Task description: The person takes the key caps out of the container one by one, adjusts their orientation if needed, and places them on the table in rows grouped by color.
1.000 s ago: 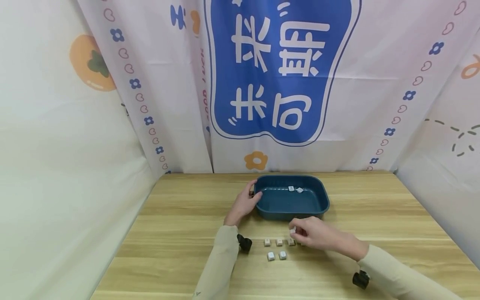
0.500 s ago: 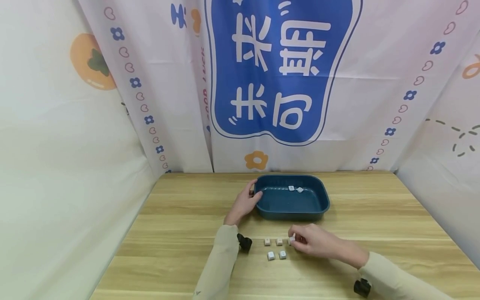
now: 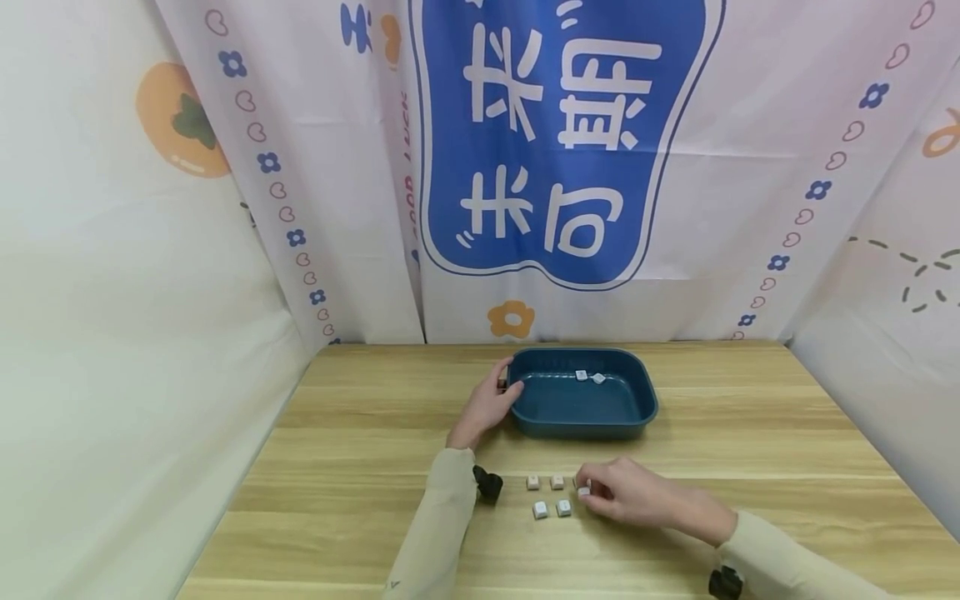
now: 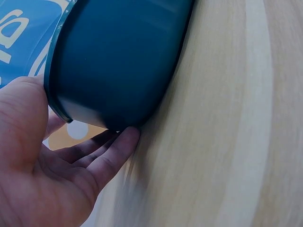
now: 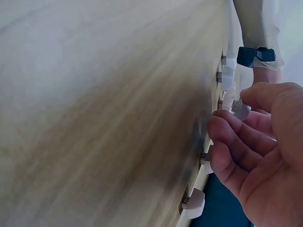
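Observation:
My left hand (image 3: 489,406) grips the left end of a dark blue baking dish (image 3: 585,431), thumb over its rim. In the left wrist view the fingers of that hand (image 4: 61,175) reach round the outside of the dish (image 4: 113,56). My right hand (image 3: 633,493) pinches a small white keycap (image 3: 584,492) between thumb and index finger, low over the table. The right wrist view shows this keycap (image 5: 241,109) at the fingertips. Beside it lie a keycap (image 3: 564,507) and another keycap (image 3: 540,509). A back row includes a keycap (image 3: 557,482) and a keycap (image 3: 533,482); my fingers partly hide its right end.
Inside the dish, near its back wall, lie a white keycap (image 3: 581,376) and a second one (image 3: 598,378). The wood-grain table (image 3: 360,467) ends at a printed cloth backdrop (image 3: 637,317). Cloth walls stand on both sides.
My right hand has come down toward me with the pinched keycap, from above the back row to just in front of it. The left hand and the dish stay put.

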A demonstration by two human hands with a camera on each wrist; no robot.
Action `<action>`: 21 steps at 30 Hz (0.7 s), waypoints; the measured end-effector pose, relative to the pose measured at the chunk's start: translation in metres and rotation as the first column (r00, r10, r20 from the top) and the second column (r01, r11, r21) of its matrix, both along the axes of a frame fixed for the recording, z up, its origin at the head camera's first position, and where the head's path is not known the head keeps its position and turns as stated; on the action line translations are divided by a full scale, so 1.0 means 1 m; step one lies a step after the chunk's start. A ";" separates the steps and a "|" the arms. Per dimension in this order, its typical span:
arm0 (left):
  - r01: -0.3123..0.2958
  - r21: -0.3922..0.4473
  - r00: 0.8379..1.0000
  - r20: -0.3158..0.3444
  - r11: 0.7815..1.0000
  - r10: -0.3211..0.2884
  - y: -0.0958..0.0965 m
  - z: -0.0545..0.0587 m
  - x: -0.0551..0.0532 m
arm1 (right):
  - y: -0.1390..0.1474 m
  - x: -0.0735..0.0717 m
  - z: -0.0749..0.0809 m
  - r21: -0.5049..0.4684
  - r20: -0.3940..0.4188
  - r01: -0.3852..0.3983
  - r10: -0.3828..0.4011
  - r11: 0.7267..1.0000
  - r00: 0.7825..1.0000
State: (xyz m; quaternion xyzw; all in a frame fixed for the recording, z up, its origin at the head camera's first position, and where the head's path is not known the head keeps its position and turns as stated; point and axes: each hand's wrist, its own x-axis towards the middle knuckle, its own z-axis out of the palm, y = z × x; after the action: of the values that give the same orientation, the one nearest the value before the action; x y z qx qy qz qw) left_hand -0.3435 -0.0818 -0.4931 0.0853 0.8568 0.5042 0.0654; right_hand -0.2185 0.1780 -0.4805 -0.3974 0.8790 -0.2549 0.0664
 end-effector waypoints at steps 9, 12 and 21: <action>-0.003 -0.006 1.000 -0.005 1.000 0.003 0.001 0.000 0.000 | 0.001 0.001 -0.003 0.008 0.021 0.002 -0.002 1.000 1.000; -0.004 -0.006 1.000 -0.007 1.000 0.004 0.001 0.001 0.001 | 0.000 0.002 -0.004 0.007 0.029 -0.003 0.003 1.000 1.000; -0.005 -0.013 1.000 -0.019 1.000 0.005 0.001 0.002 0.000 | -0.002 0.004 -0.006 0.011 0.068 -0.011 0.010 1.000 0.998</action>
State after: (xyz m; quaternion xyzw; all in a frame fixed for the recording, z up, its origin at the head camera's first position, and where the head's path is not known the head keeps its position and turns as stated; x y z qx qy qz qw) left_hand -0.3431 -0.0807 -0.4914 0.0876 0.8609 0.4980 0.0567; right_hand -0.2145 0.1763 -0.4863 -0.3925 0.8757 -0.2628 0.0999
